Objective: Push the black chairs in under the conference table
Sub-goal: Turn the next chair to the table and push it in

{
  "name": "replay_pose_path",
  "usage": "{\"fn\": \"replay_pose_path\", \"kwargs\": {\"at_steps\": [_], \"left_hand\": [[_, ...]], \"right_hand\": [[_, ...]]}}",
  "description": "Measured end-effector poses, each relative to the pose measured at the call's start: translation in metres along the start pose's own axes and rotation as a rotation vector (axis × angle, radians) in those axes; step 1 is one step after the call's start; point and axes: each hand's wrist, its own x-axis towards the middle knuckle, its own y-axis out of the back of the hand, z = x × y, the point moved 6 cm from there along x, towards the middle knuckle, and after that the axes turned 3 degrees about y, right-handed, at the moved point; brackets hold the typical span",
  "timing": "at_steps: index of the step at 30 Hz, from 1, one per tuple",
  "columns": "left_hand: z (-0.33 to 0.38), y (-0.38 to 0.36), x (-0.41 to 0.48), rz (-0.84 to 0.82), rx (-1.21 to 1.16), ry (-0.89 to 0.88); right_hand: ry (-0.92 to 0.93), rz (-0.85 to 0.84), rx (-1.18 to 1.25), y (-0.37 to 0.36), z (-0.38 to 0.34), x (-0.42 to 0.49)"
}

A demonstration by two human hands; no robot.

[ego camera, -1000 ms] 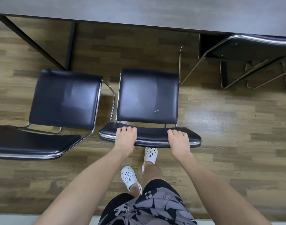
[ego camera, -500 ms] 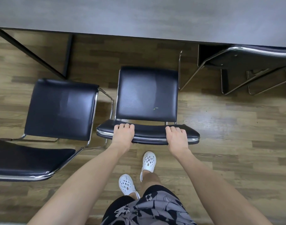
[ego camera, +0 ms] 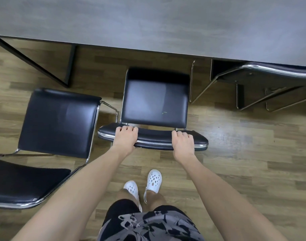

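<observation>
One-third done, at a guess: saw right chair tucked under conference table. Gripped backrest of middle chair with left hand and right hand, fingers curled over its top; near table edge, not yet under. Noted left chair well out.

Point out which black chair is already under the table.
The far-right chair: its seat is hidden beneath the tabletop; the middle chair and left chair stand clear.

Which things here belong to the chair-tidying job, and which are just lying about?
Job: middle chair, held at its backrest by the left hand and right hand; left chair, pulled out; right chair, tucked in; conference table.
Just there: wood floor; white clogs; patterned shorts.
</observation>
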Motion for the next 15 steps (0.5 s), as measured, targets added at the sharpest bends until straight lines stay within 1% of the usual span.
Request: {"fn": "replay_pose_path", "kwargs": {"at_steps": [6, 15], "left_hand": [[-0.005, 0.017, 0.027, 0.026, 0.004, -0.019], [-0.012, 0.041, 0.067, 0.004, 0.001, -0.033]], "right_hand": [[0.002, 0.024, 0.001, 0.012, 0.008, 0.026], [-0.034, 0.022, 0.013, 0.033, 0.019, 0.063]]}}
